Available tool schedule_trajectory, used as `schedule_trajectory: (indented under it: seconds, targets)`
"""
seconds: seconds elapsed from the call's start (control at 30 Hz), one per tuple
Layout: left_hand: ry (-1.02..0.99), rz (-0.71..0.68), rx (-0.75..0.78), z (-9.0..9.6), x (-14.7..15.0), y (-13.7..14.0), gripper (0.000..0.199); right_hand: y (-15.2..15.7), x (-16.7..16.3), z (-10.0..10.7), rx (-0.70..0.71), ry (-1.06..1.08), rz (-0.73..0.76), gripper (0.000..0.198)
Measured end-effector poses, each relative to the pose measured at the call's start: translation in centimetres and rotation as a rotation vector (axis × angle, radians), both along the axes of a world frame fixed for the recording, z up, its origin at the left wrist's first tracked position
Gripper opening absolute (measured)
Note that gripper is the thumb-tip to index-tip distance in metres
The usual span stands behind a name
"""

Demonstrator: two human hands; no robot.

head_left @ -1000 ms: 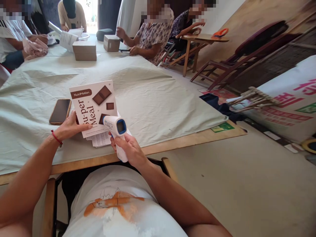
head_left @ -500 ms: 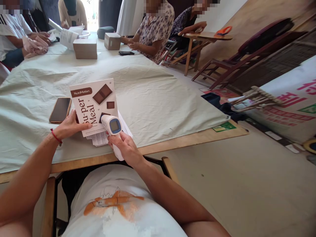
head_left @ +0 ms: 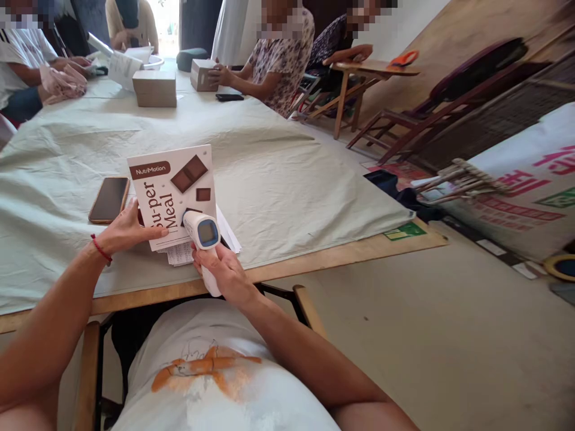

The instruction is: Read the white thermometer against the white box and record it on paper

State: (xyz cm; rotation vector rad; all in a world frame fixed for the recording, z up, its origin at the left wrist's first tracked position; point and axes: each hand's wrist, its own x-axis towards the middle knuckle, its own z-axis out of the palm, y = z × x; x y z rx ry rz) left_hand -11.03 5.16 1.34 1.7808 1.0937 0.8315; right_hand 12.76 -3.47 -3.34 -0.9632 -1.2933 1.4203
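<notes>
My left hand (head_left: pixel 130 230) grips the lower left edge of a white and brown box (head_left: pixel 179 170) printed "NutriMotion Su-per Meal", its thumb across the front. The box is tilted up with its printed face toward me. In my right hand (head_left: pixel 224 269) is a white infrared thermometer (head_left: pixel 202 230) with a blue-rimmed screen, its nose close to the box's lower right front. Whether the two touch I cannot tell. Printed sheets (head_left: pixel 180 254) lie under the box, partly hidden. A smartphone (head_left: pixel 108 199) rests on the cloth to the left.
A pale cloth (head_left: pixel 278 197) covers the table. Two cardboard boxes (head_left: pixel 155 90), a dark phone (head_left: pixel 229 97) and a green case (head_left: pixel 191 58) are at the far end. Several people sit around; one person's hands (head_left: pixel 220 76) touch a cardboard box. A wooden chair (head_left: pixel 431 108) stands at right.
The thermometer in my right hand has shifted slightly down and left. The box has turned a little. Across the table, a person's hands have moved onto a cardboard box.
</notes>
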Motion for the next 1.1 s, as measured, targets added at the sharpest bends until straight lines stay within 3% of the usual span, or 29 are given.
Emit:
schedule_trajectory:
  seconds: [0.2, 0.47, 0.87, 1.0, 1.1]
  targets:
    - [0.045, 0.032, 0.000, 0.0, -0.1, 0.1, 0.079, -0.5, 0.4, 0.3, -0.110, 0.148, 0.029, 0.049]
    - [0.086, 0.066, -0.058, 0.8, 0.1, -0.4, 0.077, 0.4, 4.4, 1.3, -0.051, 0.056, -0.277, 0.047]
    - [0.123, 0.031, -0.010, 1.1, -0.2, -0.1, 0.073, -1.0, 4.9, 3.3, 0.105, -0.091, -0.257, 0.038]
    - [0.111, 0.047, -0.026, 1.4, 0.0, -0.3, 0.075, 2.3, 6.6, 3.8, 0.224, -0.381, -0.313, 0.040]
    - [0.091, 0.036, -0.044, 1.6, 0.4, -0.4, 0.074, 6.4, 7.6, 4.0, 0.246, -0.873, -0.320, 0.039]
